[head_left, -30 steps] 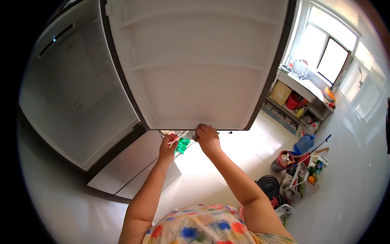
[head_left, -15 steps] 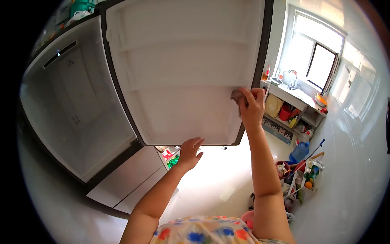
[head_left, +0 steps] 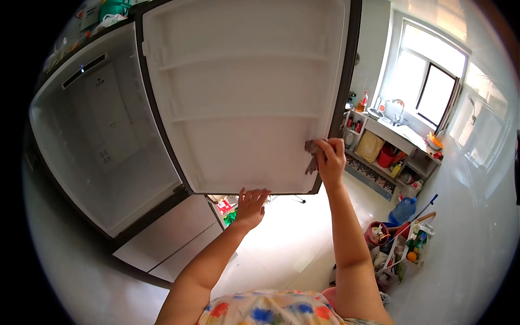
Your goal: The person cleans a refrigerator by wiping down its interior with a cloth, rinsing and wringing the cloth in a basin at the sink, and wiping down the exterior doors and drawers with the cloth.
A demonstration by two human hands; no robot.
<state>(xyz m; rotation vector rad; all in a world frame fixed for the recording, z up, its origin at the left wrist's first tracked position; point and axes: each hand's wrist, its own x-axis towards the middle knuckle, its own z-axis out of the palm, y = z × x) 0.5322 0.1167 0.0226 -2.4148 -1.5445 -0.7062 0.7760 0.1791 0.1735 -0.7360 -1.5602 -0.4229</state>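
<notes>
Smooth white plastic door liner (head_left: 244, 146); limp grey-brown cloth (head_left: 311, 156).

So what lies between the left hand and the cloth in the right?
Only the open fridge door, its bottom edge and bare inner side, lies between the left hand and the cloth in the head view.

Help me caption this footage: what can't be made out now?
All in the head view:
- Rag, inner part: hidden by the right hand.
- Door, outer face: turned away.
- Left hand, fingertips: blurred.
- Fridge, wall print: too small to read.
- Green thing on top: cut off by the upper edge.
</notes>
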